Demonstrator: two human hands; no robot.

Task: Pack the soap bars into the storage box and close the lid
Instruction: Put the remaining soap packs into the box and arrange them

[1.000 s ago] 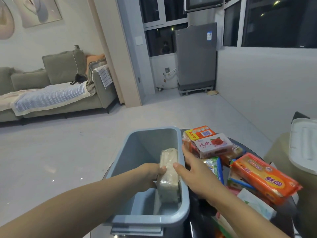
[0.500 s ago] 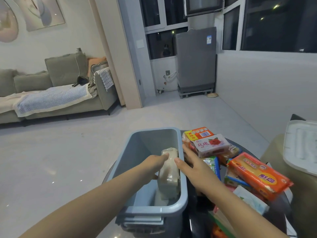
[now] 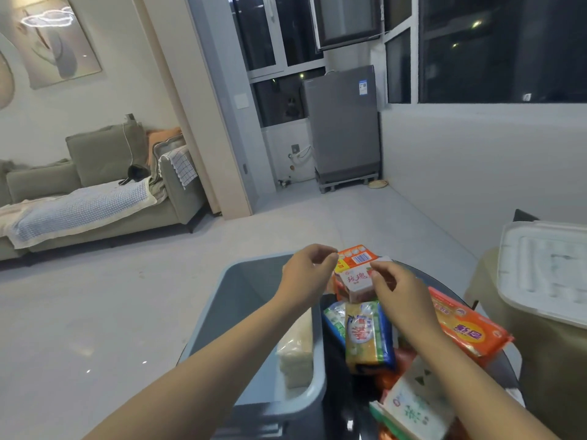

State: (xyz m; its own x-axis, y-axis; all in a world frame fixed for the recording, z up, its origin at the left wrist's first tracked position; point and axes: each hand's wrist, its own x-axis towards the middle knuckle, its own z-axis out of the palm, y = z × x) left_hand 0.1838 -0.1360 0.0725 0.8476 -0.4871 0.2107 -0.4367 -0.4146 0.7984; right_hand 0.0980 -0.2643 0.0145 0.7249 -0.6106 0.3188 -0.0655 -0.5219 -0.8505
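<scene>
Blue-grey plastic storage box (image 3: 235,309) sits open at the near-left edge of the dark glass table (image 3: 495,373), one pale wrapped soap bar (image 3: 295,350) standing on end inside vs. its right wall. Left hand (image 3: 306,276) hovers over the box's far-right corner, grip loosely curled, thumb & fingers near each other, holding nothing. Right hand (image 3: 398,289) is just beside it, grip closing on the pink rose-print soap box (image 3: 355,282), fingertips on its top-right end; firm pinch or just touching, can't tell. That box rests atop the soap pile, w/ an orange barcode pack (image 3: 357,257) behind it. Nearer: yellow-blue soap pack (image 3: 365,336), orange soap pack (image 3: 467,331) to the right, white-green pack (image 3: 413,408) at the front. White lid (image 3: 546,268) lies well apart on the beige stool (image 3: 540,360) at right.
</scene>
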